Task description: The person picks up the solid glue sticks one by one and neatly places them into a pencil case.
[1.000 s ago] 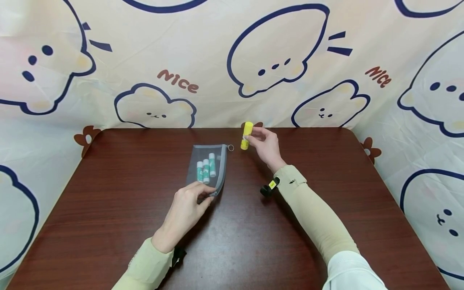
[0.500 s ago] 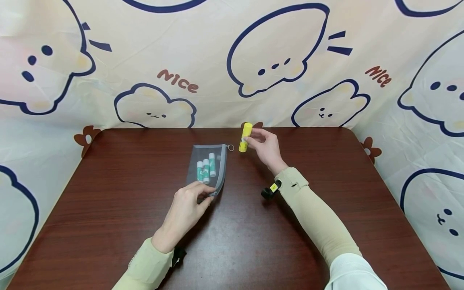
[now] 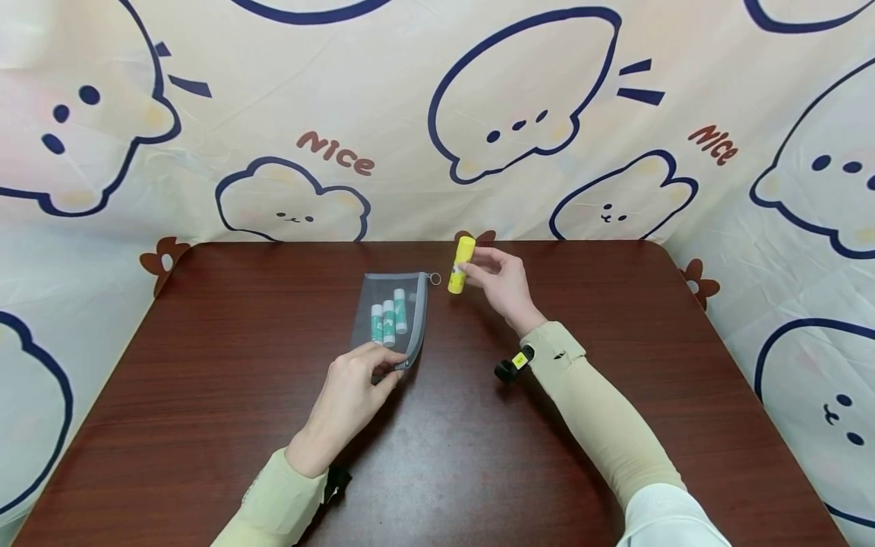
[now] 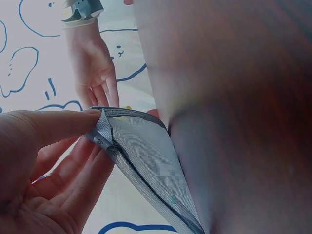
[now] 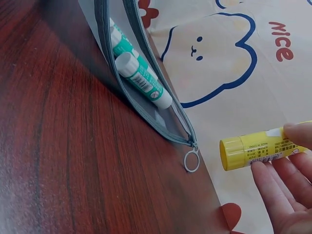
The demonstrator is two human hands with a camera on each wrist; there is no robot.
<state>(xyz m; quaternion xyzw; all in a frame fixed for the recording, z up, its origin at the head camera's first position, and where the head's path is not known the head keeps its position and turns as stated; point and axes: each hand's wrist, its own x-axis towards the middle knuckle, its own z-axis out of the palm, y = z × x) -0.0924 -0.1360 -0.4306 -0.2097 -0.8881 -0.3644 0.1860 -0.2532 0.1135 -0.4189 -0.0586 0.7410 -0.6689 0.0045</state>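
Note:
A grey mesh zipper pouch [image 3: 365,296] lies on the table, its zipper side gaping in the right wrist view. Inside are 3 green-and-white glue sticks [image 5: 141,83], lying side by side in the head view. My left hand [image 3: 358,387] pinches the pouch's near corner between thumb and fingers and lifts that edge. Just right of the pouch's far end, my right hand [image 3: 504,285] holds a yellow glue stick [image 5: 243,148] between thumb and fingertips. The yellow stick is tilted, a short way from the zipper ring [image 5: 191,161]. My left fingers hide the pouch's near end.
The dark brown wooden table [image 3: 239,395] reaches back to a cream cloth backdrop [image 3: 403,91] with cartoon drawings. Cloth also hangs along both sides. A black wrist camera [image 3: 513,365] sits under the right wrist.
My right hand has brought the yellow glue stick slightly nearer to me and to the left, tilting it a little more. The left hand and the pouch stay in place.

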